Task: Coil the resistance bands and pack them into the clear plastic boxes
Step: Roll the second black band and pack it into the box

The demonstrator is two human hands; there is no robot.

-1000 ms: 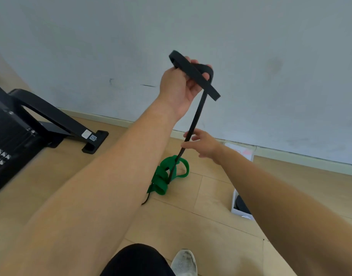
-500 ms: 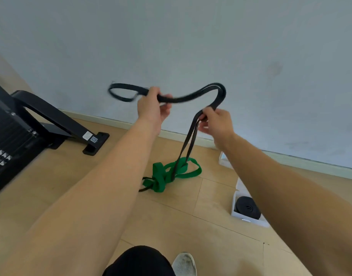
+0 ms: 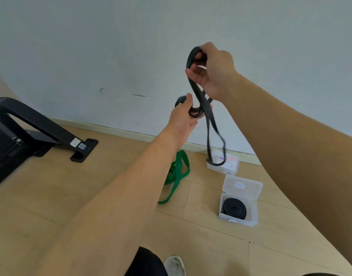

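While the black band hangs in the air between both hands, the right hand pinches its upper loop and the left hand grips a small started roll. It looks soft, light and springy (it may unroll), so hold the roll tightly. A green band lies on the floor near the wall.

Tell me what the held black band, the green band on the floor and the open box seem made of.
Black band: probably rubber or latex, matte; it droops in limp flat loops. Green band: looks alike, matte, lying slack and folded. Open box: clear, slightly frosted hard plastic; lid stands rigid and see-through.
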